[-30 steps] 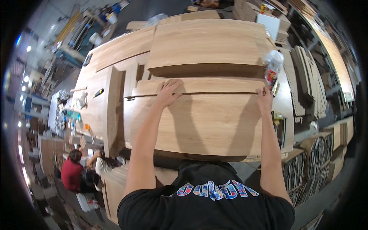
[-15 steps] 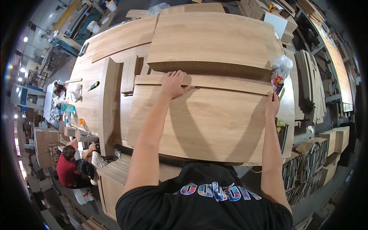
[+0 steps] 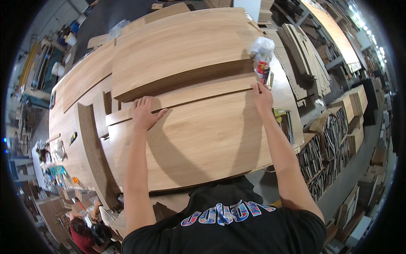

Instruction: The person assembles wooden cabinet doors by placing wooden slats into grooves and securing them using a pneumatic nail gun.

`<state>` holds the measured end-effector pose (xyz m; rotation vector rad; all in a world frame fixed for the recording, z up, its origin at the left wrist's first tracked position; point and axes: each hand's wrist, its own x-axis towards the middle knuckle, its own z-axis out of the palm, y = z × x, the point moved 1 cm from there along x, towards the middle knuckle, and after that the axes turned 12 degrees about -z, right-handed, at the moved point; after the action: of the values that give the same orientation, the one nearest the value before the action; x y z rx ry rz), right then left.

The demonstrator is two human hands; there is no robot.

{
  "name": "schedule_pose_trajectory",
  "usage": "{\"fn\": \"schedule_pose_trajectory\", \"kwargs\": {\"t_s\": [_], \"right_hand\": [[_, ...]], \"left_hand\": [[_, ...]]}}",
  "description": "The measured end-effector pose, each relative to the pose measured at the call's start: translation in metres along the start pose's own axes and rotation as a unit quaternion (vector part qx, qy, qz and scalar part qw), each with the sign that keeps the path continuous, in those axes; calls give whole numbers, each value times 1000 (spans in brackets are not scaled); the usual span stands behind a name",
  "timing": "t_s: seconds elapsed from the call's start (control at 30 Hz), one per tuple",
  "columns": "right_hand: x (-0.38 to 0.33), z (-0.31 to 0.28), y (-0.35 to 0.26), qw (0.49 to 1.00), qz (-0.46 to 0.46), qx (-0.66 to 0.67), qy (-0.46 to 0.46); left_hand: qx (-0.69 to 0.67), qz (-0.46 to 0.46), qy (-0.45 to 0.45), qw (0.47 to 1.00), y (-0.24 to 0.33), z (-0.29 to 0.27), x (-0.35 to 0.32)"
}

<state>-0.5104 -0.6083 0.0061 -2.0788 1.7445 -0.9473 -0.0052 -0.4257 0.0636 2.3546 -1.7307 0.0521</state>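
A narrow wood-grain strip [image 3: 190,99] lies along the far edge of a wide wood-grain panel [image 3: 203,139] in front of me. My left hand [image 3: 145,113] rests on the strip near its left end, fingers over it and thumb stretched out onto the panel. At the strip's right end, my right hand [image 3: 262,95] pinches the corner between thumb and fingers. Beyond the strip stands a thick stack or block topped by another wood-grain board [image 3: 182,51], its dark side facing me.
A clear plastic bag [image 3: 263,48] with red packaging sits at the right. Near my right forearm is a yellow-green tool [image 3: 280,112]. Left lie a long upright board [image 3: 95,152] and a black-and-yellow knife [image 3: 73,137]. People [image 3: 82,233] sit at lower left.
The whole view has turned, so the boards now slant up to the right and sit further left. Both hands keep their places on the strip.
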Motion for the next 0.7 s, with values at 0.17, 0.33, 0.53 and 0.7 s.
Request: {"fn": "schedule_pose_trajectory", "kwargs": {"t_s": [0.17,0.33,0.53,0.7], "right_hand": [[-4,-15,-27,1000,16,14,-3],[-7,-16,-30,1000,12,21,4],[-4,-21,-30,999,26,23,-25],[-6,-21,-25,999,34,37,-12]], "left_hand": [[-41,24,-15,999,73,5,4],[-59,77,-13,995,218,37,35],[-65,100,-58,991,311,66,65],[-75,102,-26,992,314,72,59]]}}
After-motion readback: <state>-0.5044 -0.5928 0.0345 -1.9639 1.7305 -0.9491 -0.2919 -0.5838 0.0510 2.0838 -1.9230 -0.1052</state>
